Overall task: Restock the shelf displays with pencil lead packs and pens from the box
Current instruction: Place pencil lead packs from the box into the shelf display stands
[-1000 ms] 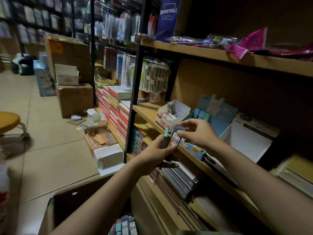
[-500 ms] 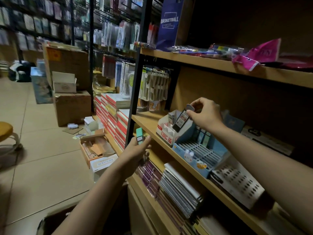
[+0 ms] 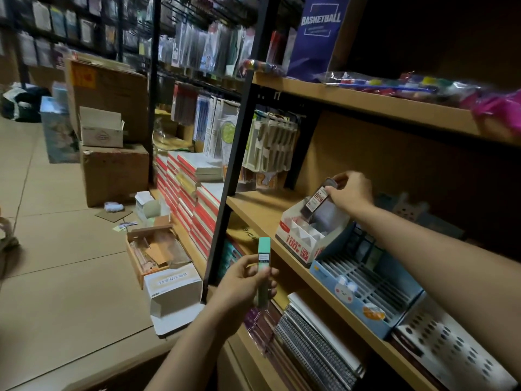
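Your left hand (image 3: 248, 280) pinches a mint-green lead pack (image 3: 263, 270) between thumb and fingers, held upright with its long axis vertical, down and to the left of the white display box (image 3: 307, 235) and out in front of the shelf edge, not touching anything there. Further right, your right hand (image 3: 351, 190) grips a dark lead pack (image 3: 317, 200) by its upper end, fingers curled round it; the pack tilts, top toward the hand and lower end pointing down-left into the back of the white display box, at or just inside its rear wall (blur makes it hard to say whether the tip has entered a slot). That is the relation the next move likely turns on: the box's compartments lie directly below the dark pack, so lowering it along its own axis should seat it, and the right hand is plainly the nearer one. The green pack is well apart from the box and would have to travel up and right to reach it. Right of the white box, touching it, sits a blue slotted tray (image 3: 363, 280) with a rabbit face on its front. The supply carton is cut off at the bottom edge; only a dim rim shows, and its contents are hidden.
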`<state>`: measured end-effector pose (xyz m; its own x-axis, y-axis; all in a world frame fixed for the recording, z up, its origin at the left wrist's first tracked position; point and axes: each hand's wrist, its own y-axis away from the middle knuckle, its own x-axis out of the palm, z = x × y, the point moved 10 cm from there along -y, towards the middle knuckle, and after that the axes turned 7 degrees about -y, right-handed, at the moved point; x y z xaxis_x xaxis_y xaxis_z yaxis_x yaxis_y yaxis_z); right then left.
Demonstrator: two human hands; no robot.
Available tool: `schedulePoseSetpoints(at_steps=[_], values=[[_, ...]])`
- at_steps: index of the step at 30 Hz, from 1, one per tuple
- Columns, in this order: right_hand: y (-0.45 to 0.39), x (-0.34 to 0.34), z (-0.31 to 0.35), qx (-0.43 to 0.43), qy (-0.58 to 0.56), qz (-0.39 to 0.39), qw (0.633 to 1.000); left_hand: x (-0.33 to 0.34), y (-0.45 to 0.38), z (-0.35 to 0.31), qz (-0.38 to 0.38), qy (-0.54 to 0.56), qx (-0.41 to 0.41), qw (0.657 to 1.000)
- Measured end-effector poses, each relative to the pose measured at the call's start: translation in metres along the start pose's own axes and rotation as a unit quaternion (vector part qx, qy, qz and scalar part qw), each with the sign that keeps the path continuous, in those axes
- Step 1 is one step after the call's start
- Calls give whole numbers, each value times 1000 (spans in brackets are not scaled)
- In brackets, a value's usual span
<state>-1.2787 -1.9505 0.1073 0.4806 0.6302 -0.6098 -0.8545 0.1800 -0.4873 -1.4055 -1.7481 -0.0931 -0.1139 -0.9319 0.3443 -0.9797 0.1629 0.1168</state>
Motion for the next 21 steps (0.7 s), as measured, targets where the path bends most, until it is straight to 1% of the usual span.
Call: schedulePoseSetpoints(at_steps=[2,7,13,17,19,21], values=[[-5,1,0,-7,13,-7,1000,-5,-2,0,-10,1,2,1000],[-7,20,7,-68,60,1,996,-17,-5,-9,-36,12,24,999],[-4,45,-6,-75,131,30,988,-21,-5,-11,-39,22,28,999],[1,53,-7,-103,193,44,975,-21,-5,-12,-43,15,37,998],[6,47,-2,-112,195,38,974,-18,-4,-15,-45,5,45,998],[17,34,4,-108,140,39,983,-13,-2,-20,-46,-16,61,997]])
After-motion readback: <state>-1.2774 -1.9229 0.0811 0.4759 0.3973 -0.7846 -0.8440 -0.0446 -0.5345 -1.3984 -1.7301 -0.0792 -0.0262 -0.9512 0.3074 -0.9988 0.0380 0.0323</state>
